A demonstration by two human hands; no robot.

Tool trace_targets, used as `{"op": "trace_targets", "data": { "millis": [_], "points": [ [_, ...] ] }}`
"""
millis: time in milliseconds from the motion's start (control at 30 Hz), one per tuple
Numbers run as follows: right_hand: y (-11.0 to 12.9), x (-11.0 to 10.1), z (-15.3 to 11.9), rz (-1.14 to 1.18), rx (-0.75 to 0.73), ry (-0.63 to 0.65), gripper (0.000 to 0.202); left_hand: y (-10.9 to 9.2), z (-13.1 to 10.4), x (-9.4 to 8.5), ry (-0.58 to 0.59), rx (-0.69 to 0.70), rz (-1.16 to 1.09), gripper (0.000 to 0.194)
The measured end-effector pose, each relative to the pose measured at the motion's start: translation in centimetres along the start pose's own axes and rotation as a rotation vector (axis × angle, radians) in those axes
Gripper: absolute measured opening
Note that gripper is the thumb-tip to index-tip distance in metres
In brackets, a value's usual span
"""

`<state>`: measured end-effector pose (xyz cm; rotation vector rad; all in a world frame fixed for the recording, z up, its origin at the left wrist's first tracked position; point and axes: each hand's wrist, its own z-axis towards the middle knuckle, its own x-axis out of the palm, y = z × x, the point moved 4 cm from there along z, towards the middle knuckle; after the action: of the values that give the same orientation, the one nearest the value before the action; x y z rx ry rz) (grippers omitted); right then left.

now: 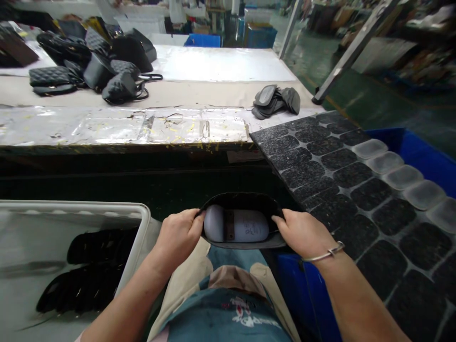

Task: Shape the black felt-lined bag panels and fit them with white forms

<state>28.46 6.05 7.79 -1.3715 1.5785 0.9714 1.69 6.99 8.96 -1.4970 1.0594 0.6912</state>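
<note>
A black pouch-like piece (245,244) is stretched open between my two hands, above my lap. Inside it a pale oval form (251,225) shows, with a dark strip across it and some writing. My left hand (181,232) pinches the left end of the piece between thumb and fingers. At the opposite end, my right hand (302,232) grips the rim with the thumb on the inside.
A white bin (142,223) with black items stands at the left. Ahead, a long table (199,95) bears black bags (96,61) and grey pieces (274,100). At the right, a dark board (342,190) carries clear oval pieces (404,177) beside a blue bin (427,152).
</note>
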Motion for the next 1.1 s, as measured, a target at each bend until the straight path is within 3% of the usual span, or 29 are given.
{"op": "trace_targets", "data": {
  "millis": [200, 300, 367, 400, 533, 633, 867, 1000, 1100],
  "points": [
    [1.1, -0.2, -0.5, -0.054, -0.024, -0.028, 0.035, 1.4, -0.1, 0.6, -0.001, -0.051, -0.106, 0.039],
    [2.2, -2.1, -2.4, -0.07, -0.06, -0.314, 0.04, 1.0, -0.1, 0.2, -0.013, -0.038, -0.014, 0.038],
    [3.8, -3.3, -3.5, 0.011, -0.21, -0.479, 0.045, 0.6, 0.0, -0.2, -0.039, -0.024, 0.103, 0.037],
    [4.7, -3.5, -3.8, 0.074, -0.305, -0.483, 0.044, 0.4, 0.1, -0.4, -0.052, -0.019, 0.165, 0.037],
    [8.6, -2.2, -3.2, 0.267, -0.644, -0.201, 0.039, 0.3, 0.1, -0.8, -0.09, -0.028, 0.317, 0.036],
    [10.5, -1.1, -2.4, 0.271, -0.751, -0.066, 0.039, 0.3, -0.2, -0.7, -0.107, -0.018, 0.335, 0.036],
    [11.3, -2.0, -1.5, 0.237, -0.739, -0.001, 0.025, -0.5, -0.4, -1.9, -0.193, 0.031, 0.333, 0.033],
    [11.9, -1.9, -1.5, 0.198, -0.744, 0.007, 0.024, -0.8, -0.1, -1.5, -0.14, 0.068, 0.359, 0.031],
    [12.8, -1.4, -1.4, 0.148, -0.728, -0.003, 0.026, -0.6, -0.4, -1.0, -0.175, 0.062, 0.358, 0.028]
  ]
}}
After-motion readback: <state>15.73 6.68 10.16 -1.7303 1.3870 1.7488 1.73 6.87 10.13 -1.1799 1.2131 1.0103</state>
